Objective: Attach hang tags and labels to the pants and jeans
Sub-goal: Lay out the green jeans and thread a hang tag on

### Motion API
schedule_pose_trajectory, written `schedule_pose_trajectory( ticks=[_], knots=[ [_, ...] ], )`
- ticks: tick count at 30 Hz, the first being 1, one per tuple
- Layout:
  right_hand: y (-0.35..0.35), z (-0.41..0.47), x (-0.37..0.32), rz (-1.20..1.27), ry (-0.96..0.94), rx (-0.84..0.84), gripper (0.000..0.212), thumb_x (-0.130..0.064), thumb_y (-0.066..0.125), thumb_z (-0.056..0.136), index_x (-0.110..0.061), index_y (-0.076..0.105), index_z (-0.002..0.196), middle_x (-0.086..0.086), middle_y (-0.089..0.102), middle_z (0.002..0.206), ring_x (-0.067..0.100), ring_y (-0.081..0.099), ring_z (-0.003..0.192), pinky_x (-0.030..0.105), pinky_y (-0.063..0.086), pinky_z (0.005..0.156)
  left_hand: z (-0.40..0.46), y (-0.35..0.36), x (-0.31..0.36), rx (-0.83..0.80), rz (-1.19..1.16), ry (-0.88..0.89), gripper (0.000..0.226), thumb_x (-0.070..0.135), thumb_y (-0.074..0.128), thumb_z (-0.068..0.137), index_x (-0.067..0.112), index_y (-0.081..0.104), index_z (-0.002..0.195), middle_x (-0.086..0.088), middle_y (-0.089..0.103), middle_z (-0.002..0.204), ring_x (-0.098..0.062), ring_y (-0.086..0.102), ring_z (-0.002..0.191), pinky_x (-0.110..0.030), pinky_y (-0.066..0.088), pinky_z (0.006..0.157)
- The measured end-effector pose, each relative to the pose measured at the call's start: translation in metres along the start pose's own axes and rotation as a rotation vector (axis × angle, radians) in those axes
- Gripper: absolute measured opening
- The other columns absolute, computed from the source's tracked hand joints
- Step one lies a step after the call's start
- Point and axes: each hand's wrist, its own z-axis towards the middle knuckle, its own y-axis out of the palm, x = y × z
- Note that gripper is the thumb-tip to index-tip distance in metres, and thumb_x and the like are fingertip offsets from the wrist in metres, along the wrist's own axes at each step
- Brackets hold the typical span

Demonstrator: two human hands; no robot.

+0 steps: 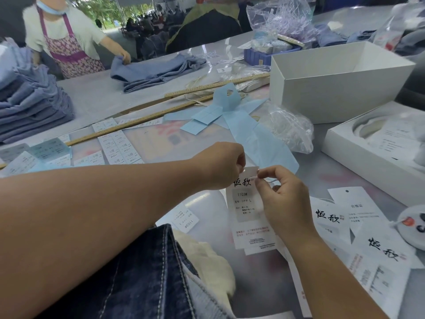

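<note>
Dark jeans (147,272) lie nearest, at the surface (264,284) edge. Above them, left hand (220,164) and right hand (282,196) pinch a white hang tag (246,203) with black characters; loose tags (368,238) crowd the right.

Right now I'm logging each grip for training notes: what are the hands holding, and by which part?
Both hold one white hang tag by its top edge: the left hand pinches the upper left corner, the right hand the upper right, beside its string.
</note>
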Motion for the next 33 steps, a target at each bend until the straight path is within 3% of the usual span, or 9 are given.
schedule_pose_trajectory(
  ticks=[4,10,17,27,33],
  knots=[
    [0.0,-0.001,-0.001,-0.007,-0.006,0.004,0.015,-0.021,0.065,0.091,-0.031,0.063,0.08,-0.014,0.068,0.074,0.016,0.06,0.059,0.031,0.051,0.054,0.002,0.0,-0.002,-0.005,-0.068,-0.039,0.011,0.018,0.053,0.098,0.025,0.054,0.09,0.005,0.06,0.098,-0.013,0.052,0.083,-0.018,0.042,0.059],
    [0.0,-0.002,-0.005,0.008,-0.028,0.017,0.02,-0.021,0.063,0.093,-0.034,0.059,0.078,-0.02,0.067,0.079,0.017,0.064,0.061,0.028,0.052,0.051,0.002,0.0,-0.002,-0.008,-0.223,-0.097,0.025,0.015,0.056,0.096,0.033,0.048,0.081,0.01,0.063,0.099,-0.004,0.058,0.078,-0.017,0.047,0.052],
    [-0.001,-0.003,-0.009,0.064,-0.052,0.016,0.019,-0.017,0.063,0.092,-0.031,0.063,0.079,-0.018,0.067,0.079,0.025,0.062,0.058,0.037,0.053,0.052,-0.002,0.002,0.005,-0.095,-0.402,-0.101,0.019,0.011,0.06,0.094,0.025,0.055,0.106,0.003,0.066,0.096,-0.016,0.069,0.074,-0.022,0.058,0.053],
    [0.0,-0.003,-0.007,0.008,-0.073,0.028,0.021,-0.016,0.062,0.091,-0.033,0.061,0.078,-0.012,0.065,0.078,0.007,0.061,0.061,0.017,0.045,0.052,-0.004,0.001,0.009,-0.192,-0.553,-0.144,0.018,0.011,0.066,0.093,0.022,0.058,0.105,-0.004,0.067,0.099,-0.014,0.068,0.074,-0.017,0.051,0.049],
    [0.001,-0.004,-0.006,-0.029,-0.109,0.04,0.02,-0.015,0.062,0.091,-0.031,0.06,0.079,-0.013,0.064,0.079,0.009,0.06,0.063,0.012,0.042,0.053,-0.003,0.0,0.008,-0.2,-0.551,-0.169,0.025,0.005,0.066,0.092,0.022,0.057,0.108,-0.005,0.067,0.101,-0.017,0.07,0.079,-0.018,0.053,0.051]
  ],
)
